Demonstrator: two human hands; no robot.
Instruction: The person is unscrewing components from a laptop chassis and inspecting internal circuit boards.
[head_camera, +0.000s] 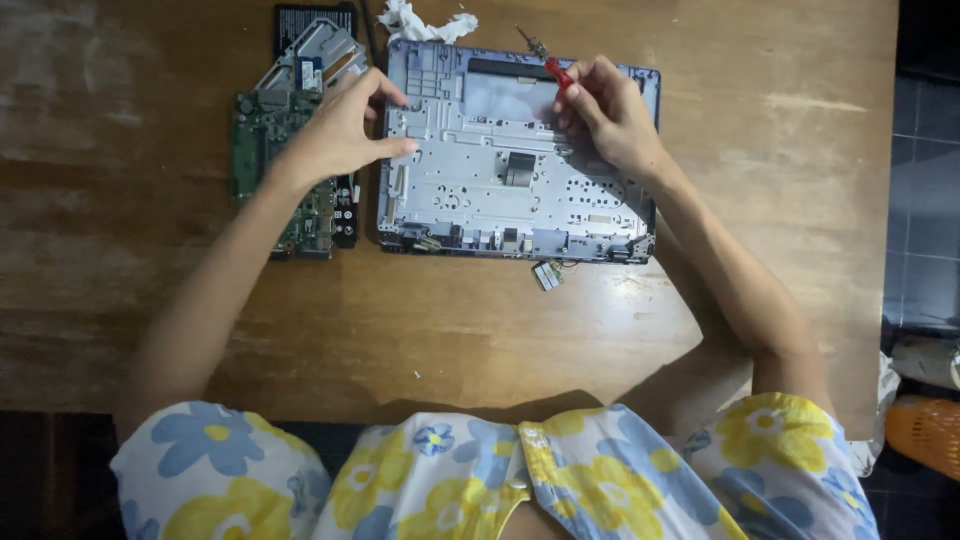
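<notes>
An opened laptop base (500, 190), a grey metal frame with its parts removed, lies upside down on a wooden table (480, 330). My right hand (605, 115) grips a small red-handled screwdriver (556, 70) over the frame's far right area. My left hand (345, 130) rests at the frame's left edge, thumb and fingers apart and touching the rim. A green circuit board (262, 130) with a metal heat sink lies just left of the frame, partly under my left hand.
A crumpled white tissue (425, 22) lies at the far edge behind the frame. A small loose card (547, 276) on wires hangs off the frame's near edge. A dark tiled floor and an orange object (925, 425) show at the right past the table.
</notes>
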